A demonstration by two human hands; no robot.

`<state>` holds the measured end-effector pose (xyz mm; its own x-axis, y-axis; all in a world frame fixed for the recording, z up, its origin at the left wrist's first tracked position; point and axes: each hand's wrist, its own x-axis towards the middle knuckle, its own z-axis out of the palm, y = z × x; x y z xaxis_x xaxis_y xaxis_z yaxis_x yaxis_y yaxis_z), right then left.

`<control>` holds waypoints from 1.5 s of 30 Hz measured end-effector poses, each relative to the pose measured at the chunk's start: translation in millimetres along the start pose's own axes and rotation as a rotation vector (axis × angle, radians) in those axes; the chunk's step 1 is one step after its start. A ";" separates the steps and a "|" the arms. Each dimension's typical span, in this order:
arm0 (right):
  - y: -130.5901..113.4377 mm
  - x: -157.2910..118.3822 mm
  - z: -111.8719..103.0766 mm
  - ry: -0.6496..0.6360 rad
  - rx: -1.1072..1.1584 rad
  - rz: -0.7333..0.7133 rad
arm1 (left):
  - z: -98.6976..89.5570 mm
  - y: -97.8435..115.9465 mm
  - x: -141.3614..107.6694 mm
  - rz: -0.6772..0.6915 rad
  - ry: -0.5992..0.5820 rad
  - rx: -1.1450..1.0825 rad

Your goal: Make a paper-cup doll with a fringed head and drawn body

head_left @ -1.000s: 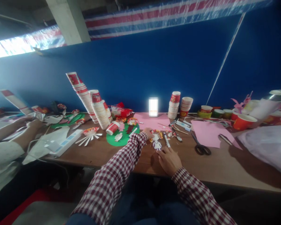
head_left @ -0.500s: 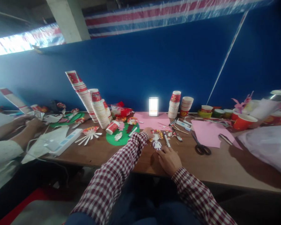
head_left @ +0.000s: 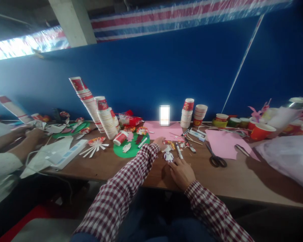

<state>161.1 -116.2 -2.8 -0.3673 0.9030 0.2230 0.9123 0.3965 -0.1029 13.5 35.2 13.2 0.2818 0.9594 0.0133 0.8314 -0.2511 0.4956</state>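
Turning the view very slightly rightward since the earlier frames, keeping both hands nearly in place. Slanting the right forearm in from the near right, in a checked sleeve. Resting the right hand (head_left: 183, 173) low over the brown table (head_left: 153, 176), back upward, fingers loosely bent and part-open, tips at the lower edge of a white paper figure (head_left: 168, 156); not telling whether pinching it. Finding the figure between both hands. Stretching the left arm farther forward; curling the left hand (head_left: 160, 143) inward near the figure's upper left, fingers mostly bent, grip too small to tell. Noting a marker (head_left: 179, 150) just right of the figure, black-handled scissors (head_left: 217, 162) farther right, a green paper disc (head_left: 118, 151) leftward. Seeing stacked cups (head_left: 187, 116) standing beyond, before a blue partition (head_left: 141, 74).
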 end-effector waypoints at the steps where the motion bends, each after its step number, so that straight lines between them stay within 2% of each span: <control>1: 0.2 0.0 -0.1 0.001 0.001 -0.002 | -1.8 -0.5 -1.0 0.013 0.027 0.009; 4: 1.0 0.0 -0.1 0.003 0.003 -0.006 | -7.8 -1.9 -11.2 0.075 0.126 0.043; 7: 1.2 0.4 0.7 0.007 0.005 -0.003 | -7.6 -2.8 -34.4 0.189 0.191 0.085; 12: 0.4 -1.1 0.5 0.019 0.017 -0.003 | 11.4 -7.4 -86.6 0.396 0.197 0.144; 16: 6.0 -3.4 -5.1 0.045 0.019 0.011 | 18.4 -14.2 -108.1 0.432 0.260 0.172; 22: 25.7 17.0 -19.0 0.064 -0.020 0.016 | 6.0 -18.3 -92.8 0.412 0.341 0.223; 27: 28.1 38.0 -20.9 0.028 -0.024 -0.077 | 6.1 -21.4 -69.9 0.487 0.267 0.277; 35: 25.2 27.1 -5.7 -0.033 0.016 -0.245 | 4.9 -37.6 -47.7 0.586 0.140 0.351; 45: 22.4 26.9 -3.5 -0.039 0.029 -0.239 | 2.0 -32.3 -50.1 0.616 0.189 0.364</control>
<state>172.3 -83.6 4.4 -0.5796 0.7883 0.2068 0.7929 0.6040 -0.0800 -26.5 -5.1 -5.2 0.6885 0.6287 0.3615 0.6651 -0.7461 0.0308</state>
